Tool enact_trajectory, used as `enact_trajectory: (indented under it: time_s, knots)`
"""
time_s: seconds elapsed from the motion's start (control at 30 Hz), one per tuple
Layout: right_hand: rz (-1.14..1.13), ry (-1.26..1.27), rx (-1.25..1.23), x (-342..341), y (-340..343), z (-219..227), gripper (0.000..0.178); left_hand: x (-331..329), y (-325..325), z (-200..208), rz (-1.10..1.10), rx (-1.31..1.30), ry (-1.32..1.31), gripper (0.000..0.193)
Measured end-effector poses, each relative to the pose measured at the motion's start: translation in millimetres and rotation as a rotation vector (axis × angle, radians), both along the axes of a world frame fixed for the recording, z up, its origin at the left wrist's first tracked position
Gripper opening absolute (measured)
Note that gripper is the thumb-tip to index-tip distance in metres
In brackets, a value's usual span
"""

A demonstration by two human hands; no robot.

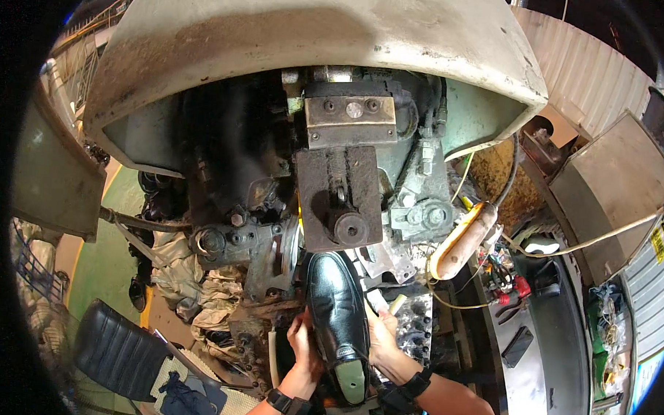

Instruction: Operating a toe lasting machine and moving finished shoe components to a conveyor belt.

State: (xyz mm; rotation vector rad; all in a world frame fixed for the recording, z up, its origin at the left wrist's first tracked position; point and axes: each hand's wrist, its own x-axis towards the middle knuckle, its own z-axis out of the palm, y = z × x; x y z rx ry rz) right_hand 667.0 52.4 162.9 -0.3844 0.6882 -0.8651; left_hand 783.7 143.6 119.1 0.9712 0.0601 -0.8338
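Observation:
A shiny black leather shoe (334, 299) sits in front of me with its toe pointing away, under the machine's dark metal block (339, 200). At its near end a green shoe last (351, 380) shows inside the opening. My left hand (304, 347) grips the shoe's left side, fingers partly hidden against it. On the other side, my right hand (384, 342) is closed round the shoe, thumb along the upper and the other fingers mostly hidden. Whether the toe touches the block, I cannot tell.
A pale machine hood (316, 28) arches overhead. Metal clamp arms flank the shoe. On the right hang a worn, light-coloured lamp-like handle (462, 241) and its cable. A bench (531, 375) there holds a phone (517, 346) and red-handled tool. A black chair (118, 350) stands left.

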Motion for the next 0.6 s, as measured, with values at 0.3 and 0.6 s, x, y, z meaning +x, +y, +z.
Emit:
enact_trajectory:
  time_s: [0.3,0.6]
  knots:
    - [0.108,0.128,-0.026,-18.4,-7.3,-5.2,0.043,4.8,13.7,20.4,-0.070,0.123,-0.236,0.029]
    - [0.104,0.785,-0.240,-209.4,-69.5,-105.4,0.066,98.0,222.6,-145.4,0.232,0.799,-0.589,0.020]
